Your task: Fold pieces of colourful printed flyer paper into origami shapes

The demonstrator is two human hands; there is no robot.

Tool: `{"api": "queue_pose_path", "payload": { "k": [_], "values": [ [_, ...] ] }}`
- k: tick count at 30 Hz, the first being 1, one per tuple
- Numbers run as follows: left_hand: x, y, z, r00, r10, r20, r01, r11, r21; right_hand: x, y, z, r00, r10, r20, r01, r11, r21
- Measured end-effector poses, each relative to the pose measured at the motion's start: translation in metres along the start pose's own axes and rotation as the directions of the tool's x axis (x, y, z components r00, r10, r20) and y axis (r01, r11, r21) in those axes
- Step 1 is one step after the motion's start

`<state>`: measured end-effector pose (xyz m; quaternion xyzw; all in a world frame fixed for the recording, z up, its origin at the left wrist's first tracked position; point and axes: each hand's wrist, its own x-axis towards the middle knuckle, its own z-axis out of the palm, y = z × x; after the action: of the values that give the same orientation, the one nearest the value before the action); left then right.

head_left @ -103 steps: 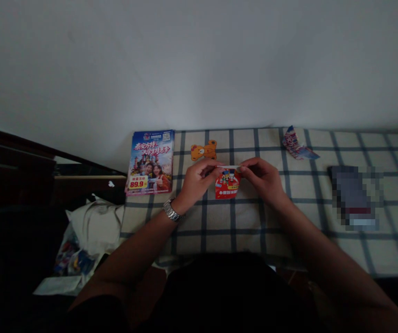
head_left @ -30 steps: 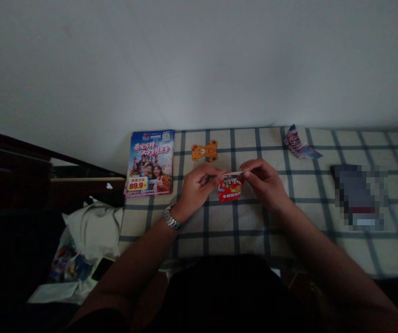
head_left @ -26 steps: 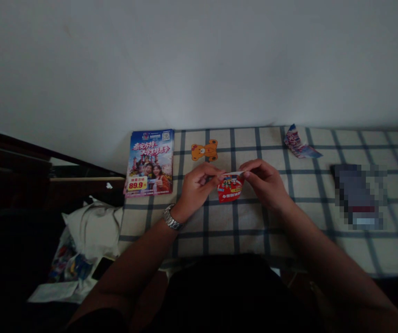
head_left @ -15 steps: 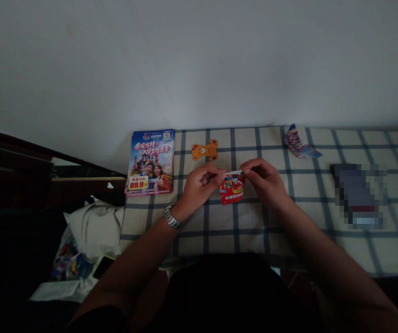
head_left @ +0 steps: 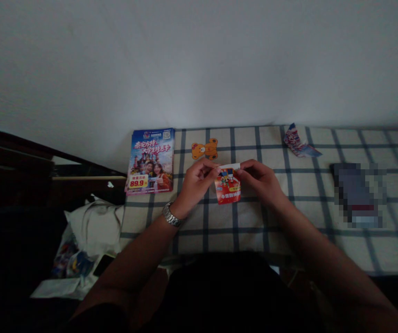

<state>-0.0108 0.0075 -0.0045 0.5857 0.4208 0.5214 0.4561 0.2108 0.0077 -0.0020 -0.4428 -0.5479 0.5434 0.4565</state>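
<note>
Between my two hands is a small red printed paper (head_left: 228, 189) with a white strip along its top edge. My left hand (head_left: 201, 178) pinches its upper left corner between thumb and fingers; a metal watch sits on that wrist. My right hand (head_left: 259, 178) is closed at the upper right corner, thumb and forefinger on the edge. The paper hangs over the checked cloth (head_left: 235, 236), its printing upside down to me. Just beyond my left hand lies a flat orange teddy bear cutout (head_left: 205, 149).
A stack of blue and pink flyers (head_left: 151, 162) lies at the table's left end. Toward the back right is a folded printed paper (head_left: 299, 142). A dark, blurred-out object (head_left: 356, 192) rests at right. White bags (head_left: 96, 224) stand below, left of the table.
The red paper has shifted slightly left and its upper part is turned more into view, with the white edge now broader. Both hands still pinch it, the right one moved slightly left.
</note>
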Motion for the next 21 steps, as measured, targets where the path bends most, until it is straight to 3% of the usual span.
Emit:
{"api": "queue_pose_path", "payload": {
  "k": [5,15,21],
  "values": [
    [0.0005,-0.0001,0.0009,0.999,-0.011,0.047,0.012,1.000,-0.006,0.0001,-0.0022,0.0010,1.000,0.002,-0.030,-0.004,0.999,-0.040],
    [0.0026,0.0023,-0.0026,0.966,-0.044,0.254,0.026,0.997,0.075,-0.0015,-0.0077,0.0005,0.997,0.049,0.067,-0.045,0.998,-0.051],
    [0.0022,0.0007,-0.0026,0.976,-0.047,0.214,0.032,0.997,0.071,0.0005,-0.0056,-0.0003,0.996,0.072,0.059,-0.068,0.996,-0.064]
  ]
}}
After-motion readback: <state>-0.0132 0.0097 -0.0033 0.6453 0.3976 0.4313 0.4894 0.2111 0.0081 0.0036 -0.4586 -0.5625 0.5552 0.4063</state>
